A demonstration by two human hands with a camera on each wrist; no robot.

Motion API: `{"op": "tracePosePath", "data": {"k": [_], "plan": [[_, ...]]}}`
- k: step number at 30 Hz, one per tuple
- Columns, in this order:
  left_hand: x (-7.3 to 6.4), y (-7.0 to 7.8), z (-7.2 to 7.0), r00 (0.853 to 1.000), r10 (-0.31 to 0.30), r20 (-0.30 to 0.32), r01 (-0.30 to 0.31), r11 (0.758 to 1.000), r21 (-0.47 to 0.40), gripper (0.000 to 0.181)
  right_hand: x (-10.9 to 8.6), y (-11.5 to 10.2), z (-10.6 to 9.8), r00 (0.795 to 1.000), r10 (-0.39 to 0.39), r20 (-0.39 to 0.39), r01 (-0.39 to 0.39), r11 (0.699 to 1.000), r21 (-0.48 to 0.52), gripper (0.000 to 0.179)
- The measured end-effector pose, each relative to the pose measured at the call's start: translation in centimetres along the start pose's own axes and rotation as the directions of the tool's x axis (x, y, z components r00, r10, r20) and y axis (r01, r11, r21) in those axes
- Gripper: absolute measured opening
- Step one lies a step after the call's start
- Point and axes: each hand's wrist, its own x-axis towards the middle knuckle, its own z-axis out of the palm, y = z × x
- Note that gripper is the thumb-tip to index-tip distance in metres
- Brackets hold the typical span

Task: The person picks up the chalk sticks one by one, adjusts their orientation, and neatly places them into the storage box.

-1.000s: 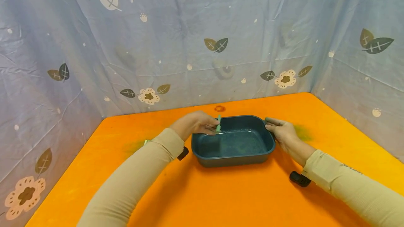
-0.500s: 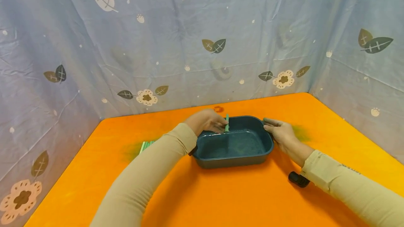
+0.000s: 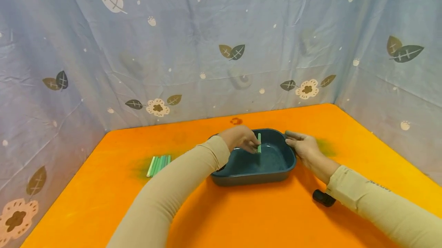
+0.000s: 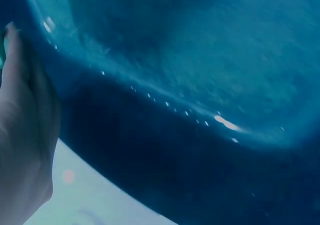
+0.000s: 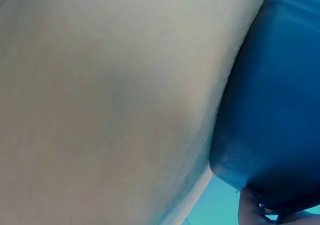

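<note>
A dark blue-green rectangular basin point(image 3: 252, 179) stands on the orange table. My left hand point(image 3: 241, 139) reaches over its left part and pinches a green chalk stick point(image 3: 259, 142), held upright in the head view above the basin's floor. The left wrist view shows that hand point(image 4: 25, 125) at the left edge, with the shiny basin interior point(image 4: 200, 45) beside it. At the basin's right end, my right hand point(image 3: 305, 149) holds the rim, green dust on its fingertips. In the right wrist view, its fingers point(image 5: 250, 207) touch the basin's outer wall point(image 5: 275, 105).
Left of the basin, several green chalk sticks point(image 3: 159, 166) lie side by side on the orange table point(image 3: 269, 213). Green smudges mark the cloth near them and beyond the right hand. Patterned curtains point(image 3: 179, 48) enclose the back and sides. A black wrist camera point(image 3: 323, 198) hangs below the right sleeve.
My left hand has moved right and lower over the basin with the chalk stick. The row of chalk has come into view from behind the left sleeve. My right hand stays at the rim.
</note>
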Motion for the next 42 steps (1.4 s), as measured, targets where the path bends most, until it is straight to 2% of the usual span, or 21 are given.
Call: {"op": "tracePosePath", "data": {"k": [1, 2, 3, 4, 6, 7, 9, 11, 13, 15, 18, 22, 25, 28, 31, 33, 35, 37, 40, 42], "plan": [[-1.6, 0.0, 0.6, 1.0, 0.002, -0.006, -0.002, 1.0, -0.007, 0.016, -0.1, 0.1, 0.0, 1.0, 0.003, -0.001, -0.003, 1.0, -0.002, 0.051], [-2.5, -0.1, 1.1, 1.0, 0.002, -0.003, -0.002, 1.0, -0.004, 0.017, -0.2, 0.2, 0.1, 1.0, 0.007, 0.0, -0.007, 1.0, -0.001, 0.051], [0.2, -0.9, 1.2, 1.0, -0.005, -0.002, 0.005, 1.0, -0.012, 0.016, -0.4, 0.3, 0.1, 1.0, 0.01, -0.001, -0.01, 1.0, 0.001, 0.051], [1.4, -1.4, 1.4, 1.0, -0.007, 0.006, 0.007, 1.0, -0.016, 0.019, -0.5, 0.4, 0.1, 1.0, 0.013, -0.002, -0.013, 1.0, -0.002, 0.051], [5.0, -2.8, 1.6, 1.0, -0.007, 0.025, 0.008, 0.999, -0.039, 0.027, -0.6, 0.5, 0.3, 1.0, 0.018, 0.0, -0.018, 1.0, 0.001, 0.051], [8.7, -3.8, 1.3, 0.999, -0.006, 0.05, 0.009, 0.998, -0.06, 0.026, -0.7, 0.6, 0.3, 1.0, 0.018, 0.002, -0.018, 1.0, -0.002, 0.051], [12.7, -4.9, 1.4, 0.998, -0.017, 0.057, 0.021, 0.997, -0.076, 0.027, -0.7, 0.6, 0.4, 1.0, 0.019, 0.01, -0.019, 1.0, 0.001, 0.052], [15.5, -5.7, 1.7, 0.997, -0.031, 0.066, 0.036, 0.996, -0.082, 0.027, -0.8, 0.6, 0.5, 1.0, 0.025, 0.018, -0.025, 1.0, 0.001, 0.052], [17.5, -6.3, 2.1, 0.996, -0.045, 0.076, 0.051, 0.996, -0.072, 0.026, -0.8, 0.5, 0.5, 0.999, 0.032, 0.023, -0.032, 0.999, -0.003, 0.052], [19.0, -6.7, 2.7, 0.994, -0.066, 0.089, 0.072, 0.996, -0.06, 0.024, -0.8, 0.5, 0.5, 0.999, 0.035, 0.028, -0.035, 0.999, -0.009, 0.053], [20.3, -7.1, 3.5, 0.991, -0.086, 0.098, 0.09, 0.995, -0.045, 0.022, -0.9, 0.4, 0.5, 0.999, 0.031, 0.031, -0.031, 1.0, -0.005, 0.053], [21.1, -7.3, 4.3, 0.987, -0.119, 0.106, 0.125, 0.991, -0.052, 0.033, -0.8, 0.2, 0.7, 0.999, 0.022, 0.03, -0.022, 1.0, -0.005, 0.053], [20.4, -6.9, 4.5, 0.985, -0.129, 0.118, 0.137, 0.989, -0.058, 0.037, -0.8, 0.1, 0.8, 0.999, 0.021, 0.032, -0.02, 1.0, -0.017, 0.053], [18.4, -6.2, 4.5, 0.982, -0.128, 0.138, 0.139, 0.988, -0.067, 0.033, -0.7, -0.1, 0.8, 0.999, 0.02, 0.037, -0.019, 1.0, -0.021, 0.053], [14.7, -5.0, 4.5, 0.986, -0.11, 0.129, 0.121, 0.989, -0.08, 0.032, -0.7, -0.2, 0.6, 0.999, 0.02, 0.043, -0.019, 1.0, -0.02, 0.053], [11.4, -4.1, 4.4, 0.99, -0.095, 0.106, 0.104, 0.991, -0.083, 0.033, -0.6, -0.2, 0.4, 0.999, 0.017, 0.05, -0.015, 1.0, -0.024, 0.052], [7.3, -2.9, 4.2, 0.994, -0.081, 0.078, 0.09, 0.989, -0.115, 0.037, -0.5, -0.2, 0.3, 0.998, 0.016, 0.058, -0.014, 0.999, -0.029, 0.052], [3.9, -1.7, 3.6, 0.993, -0.077, 0.089, 0.09, 0.983, -0.161, 0.044, -0.4, -0.2, 0.1, 0.998, 0.016, 0.061, -0.014, 0.999, -0.035, 0.053], [1.7, -0.5, 2.3, 0.99, -0.043, 0.133, 0.071, 0.974, -0.214, 0.051, -0.2, -0.2, -0.1, 0.998, 0.019, 0.056, -0.017, 0.999, -0.035, 0.053], [1.7, 0.0, 1.3, 0.983, -0.004, 0.183, 0.044, 0.976, -0.216, 0.053, -0.1, -0.2, -0.4, 0.998, 0.02, 0.052, -0.018, 0.999, -0.032, 0.053]]}}
